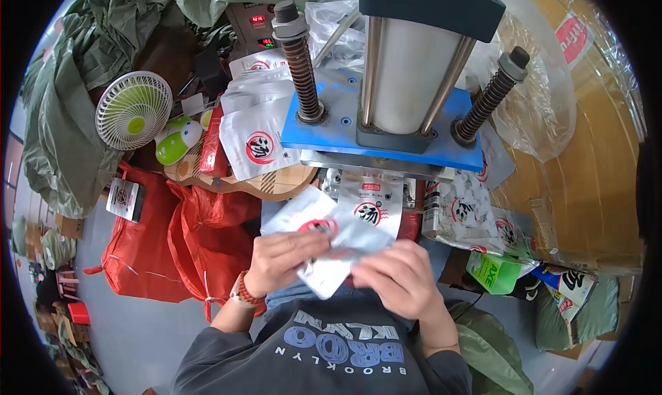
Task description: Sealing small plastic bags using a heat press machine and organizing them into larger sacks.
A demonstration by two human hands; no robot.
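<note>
My left hand (286,257), with a beaded bracelet at the wrist, is closed on silver-white pouches (324,276) printed with a red ring and a black character. They lie tilted in front of my chest, overlapping one another. My right hand (403,278) is slightly smeared by motion; its fingers pinch the right end of a pouch. Just beyond, another flat pouch (371,205) lies with its far end under the blue press (386,147). A fanned stack of the same pouches (255,133) rests left of the press.
Tall springs (311,78) flank the press's cylinder. To the left are a wooden board (276,183), a small white fan (134,110) and red sacks (148,247). More pouches (463,212) are piled at right, beside a large cardboard box (586,188).
</note>
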